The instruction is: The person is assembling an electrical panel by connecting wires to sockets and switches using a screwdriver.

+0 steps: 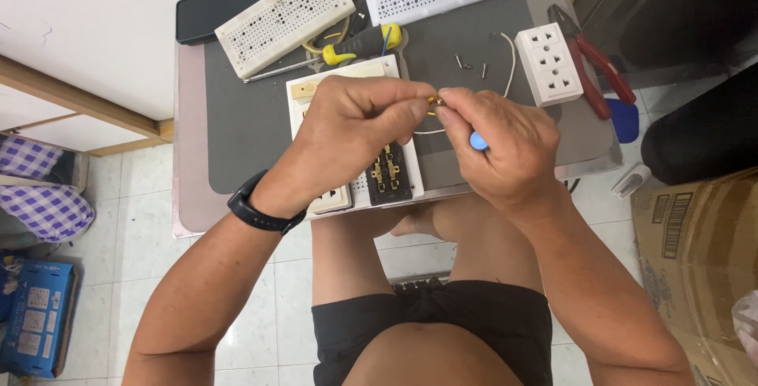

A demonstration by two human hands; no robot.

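Your left hand [355,121] and right hand [497,145] meet at the centre of the frame, fingertips pinched together on a small brass part [436,102] held between them. Your right hand is also curled around a blue-capped tool [478,141]. Just beneath your hands lies an opened white socket plate [387,174] on the grey desk [237,118]. A yellow-handled screwdriver [359,43] lies above it, a white socket block [549,64] and red pliers [592,62] at upper right. The floor [142,267] is white tile.
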